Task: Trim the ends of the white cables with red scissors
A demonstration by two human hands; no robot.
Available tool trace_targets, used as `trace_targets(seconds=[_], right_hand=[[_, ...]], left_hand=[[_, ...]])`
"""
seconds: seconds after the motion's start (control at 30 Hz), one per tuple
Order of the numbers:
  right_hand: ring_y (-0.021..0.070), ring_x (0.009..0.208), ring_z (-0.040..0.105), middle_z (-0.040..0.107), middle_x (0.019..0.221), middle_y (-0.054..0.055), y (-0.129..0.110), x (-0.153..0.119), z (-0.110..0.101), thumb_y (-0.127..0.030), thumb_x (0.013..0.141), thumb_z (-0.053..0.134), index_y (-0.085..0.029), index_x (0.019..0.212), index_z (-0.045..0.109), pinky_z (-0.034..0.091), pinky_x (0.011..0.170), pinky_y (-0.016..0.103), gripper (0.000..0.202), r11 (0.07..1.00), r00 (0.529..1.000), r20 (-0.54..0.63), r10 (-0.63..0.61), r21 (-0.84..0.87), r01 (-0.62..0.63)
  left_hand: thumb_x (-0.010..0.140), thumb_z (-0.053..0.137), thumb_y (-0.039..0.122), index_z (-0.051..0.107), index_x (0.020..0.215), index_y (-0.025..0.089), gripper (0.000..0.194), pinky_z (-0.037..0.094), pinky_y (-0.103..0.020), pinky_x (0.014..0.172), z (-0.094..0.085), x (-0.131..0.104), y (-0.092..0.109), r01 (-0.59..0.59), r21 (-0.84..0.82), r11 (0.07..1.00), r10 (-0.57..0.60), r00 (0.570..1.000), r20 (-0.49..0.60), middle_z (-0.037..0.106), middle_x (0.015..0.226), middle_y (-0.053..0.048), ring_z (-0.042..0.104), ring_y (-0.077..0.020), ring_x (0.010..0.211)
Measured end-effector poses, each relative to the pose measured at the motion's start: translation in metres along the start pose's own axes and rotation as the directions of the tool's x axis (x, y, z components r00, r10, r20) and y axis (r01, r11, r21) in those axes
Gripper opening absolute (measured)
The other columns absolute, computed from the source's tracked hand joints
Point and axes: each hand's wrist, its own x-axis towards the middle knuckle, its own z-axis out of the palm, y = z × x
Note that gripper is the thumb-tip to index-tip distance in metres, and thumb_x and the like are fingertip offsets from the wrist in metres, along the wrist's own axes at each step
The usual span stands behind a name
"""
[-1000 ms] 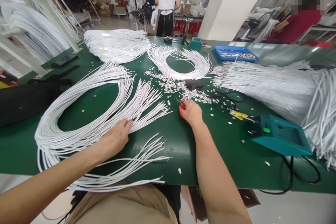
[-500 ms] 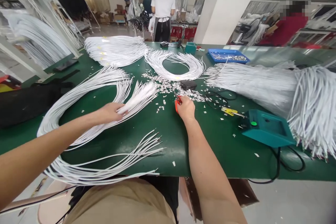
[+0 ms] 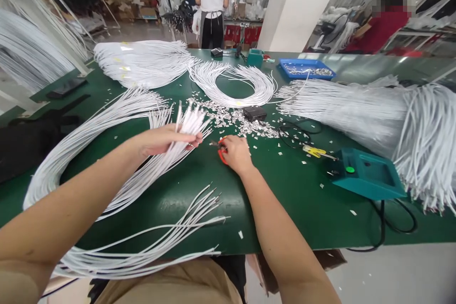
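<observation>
My left hand (image 3: 171, 138) is closed around a bunch of white cables (image 3: 188, 121), thumb across the top, their ends fanning out past the fingers. The rest of this bundle curves back in a loop (image 3: 42, 175) at the left. In my right hand (image 3: 238, 153) are red-handled scissors (image 3: 223, 151), the dark blades pointing left towards the cable ends. The fingers hide part of the handles. Small whitish scraps (image 3: 245, 126) lie scattered beyond both hands. Nearer the table's front edge lies another group of loose white cables (image 3: 188, 218).
A teal device (image 3: 366, 175) with a yellow-handled tool (image 3: 314, 151) stands right. Beyond are a blue tray (image 3: 302, 75), a black box (image 3: 254, 113), a curled cable bundle (image 3: 235, 100) and large bundles (image 3: 142, 64) at both sides. Two people (image 3: 213, 4) are across the room.
My left hand has moved right and slightly up along the cables, towards their ends. My right hand has moved left with the scissors, closer to the bunch. The view has shifted slightly.
</observation>
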Motion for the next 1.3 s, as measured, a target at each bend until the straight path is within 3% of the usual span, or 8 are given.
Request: trace_targets(seconds=[0.07, 0.17, 0.27, 0.33, 0.4, 0.83, 1.1, 1.3], right_hand=[[0.0218, 0.086, 0.056, 0.065, 0.089, 0.011, 0.017, -0.002, -0.006, -0.014, 0.08, 0.051, -0.015, 0.078, 0.062, 0.034, 0.078, 0.035, 0.011, 0.98, 0.975, -0.093, 0.2, 0.025, -0.199], [0.0174, 0.071, 0.054, 0.063, 0.074, 0.005, 0.018, 0.0, -0.016, -0.031, 0.081, 0.06, -0.018, 0.069, 0.06, 0.037, 0.069, 0.031, 0.018, 0.811, 0.83, -0.175, 0.529, 0.392, -0.435], [0.0132, 0.06, 0.048, 0.056, 0.061, -0.001, -0.008, 0.011, -0.023, -0.048, 0.073, 0.068, -0.019, 0.062, 0.059, 0.039, 0.061, 0.028, 0.033, 0.398, 0.763, 0.042, 0.645, 0.834, -0.383], [0.0116, 0.059, 0.049, 0.057, 0.063, 0.0, -0.028, 0.022, -0.026, -0.052, 0.071, 0.07, -0.018, 0.062, 0.061, 0.04, 0.06, 0.027, 0.036, 0.125, 0.765, 0.188, 0.616, 0.936, -0.331], [0.0104, 0.059, 0.05, 0.059, 0.065, 0.0, -0.042, 0.031, -0.029, -0.053, 0.069, 0.072, -0.017, 0.063, 0.062, 0.041, 0.06, 0.026, 0.037, -0.019, 0.754, 0.255, 0.606, 0.952, -0.307], [0.0096, 0.058, 0.045, 0.049, 0.058, -0.004, -0.048, 0.037, -0.015, -0.031, 0.067, 0.074, -0.018, 0.057, 0.058, 0.037, 0.06, 0.025, 0.023, -0.07, 0.794, 0.26, 0.549, 0.961, -0.267], [0.0114, 0.062, 0.052, 0.057, 0.063, -0.002, -0.053, 0.028, -0.016, -0.033, 0.067, 0.076, -0.016, 0.068, 0.066, 0.042, 0.065, 0.027, 0.019, -0.08, 0.82, 0.35, 0.453, 0.932, -0.354], [0.0102, 0.062, 0.048, 0.053, 0.061, -0.003, -0.056, 0.028, -0.015, -0.036, 0.068, 0.075, -0.017, 0.061, 0.062, 0.04, 0.065, 0.026, 0.024, -0.049, 0.838, 0.315, 0.446, 0.943, -0.329]], left_hand=[[0.067, 0.078, 0.04, 0.072, 0.088, 0.018, 0.031, 0.046, -0.04, 0.094, 0.013, 0.012, -0.011, 0.032, 0.109, 0.993, -0.031, 0.999, -0.012, 0.071, 0.096, -0.009, 0.062, -0.0246, 0.097], [0.066, 0.079, 0.041, 0.07, 0.083, 0.019, 0.03, 0.046, -0.037, 0.094, 0.021, 0.022, -0.024, 0.042, 0.122, 0.992, -0.034, 0.997, -0.066, 0.071, 0.088, -0.006, 0.064, -0.0236, 0.092], [0.065, 0.08, 0.043, 0.068, 0.085, 0.018, 0.034, 0.048, -0.034, 0.089, 0.019, 0.028, -0.031, 0.002, 0.061, 0.998, 0.003, 0.997, -0.074, 0.07, 0.082, -0.004, 0.065, -0.0207, 0.084], [0.066, 0.079, 0.044, 0.067, 0.083, 0.016, 0.034, 0.048, -0.033, 0.085, 0.016, 0.032, -0.033, -0.017, 0.029, 0.999, 0.02, 0.995, -0.102, 0.07, 0.079, -0.004, 0.064, -0.02, 0.081], [0.066, 0.078, 0.043, 0.067, 0.08, 0.015, 0.033, 0.048, -0.033, 0.081, 0.015, 0.035, -0.033, -0.012, 0.003, 1.0, 0.013, 0.99, -0.142, 0.069, 0.078, -0.004, 0.063, -0.0201, 0.079], [0.065, 0.077, 0.034, 0.066, 0.081, 0.016, 0.027, 0.044, -0.028, 0.067, 0.016, 0.043, -0.035, -0.016, -0.143, 0.99, -0.007, 0.987, -0.16, 0.065, 0.075, -0.002, 0.06, -0.0184, 0.075], [0.065, 0.082, 0.032, 0.065, 0.086, 0.016, 0.032, 0.044, -0.026, 0.069, 0.027, 0.041, -0.04, 0.003, -0.221, 0.975, -0.014, 0.999, -0.048, 0.069, 0.088, -0.004, 0.064, -0.0193, 0.09], [0.068, 0.08, 0.036, 0.063, 0.08, 0.017, 0.028, 0.039, -0.025, 0.061, 0.029, 0.039, -0.043, -0.067, -0.109, 0.992, 0.051, 0.989, -0.138, 0.065, 0.079, -0.001, 0.061, -0.0151, 0.078]])
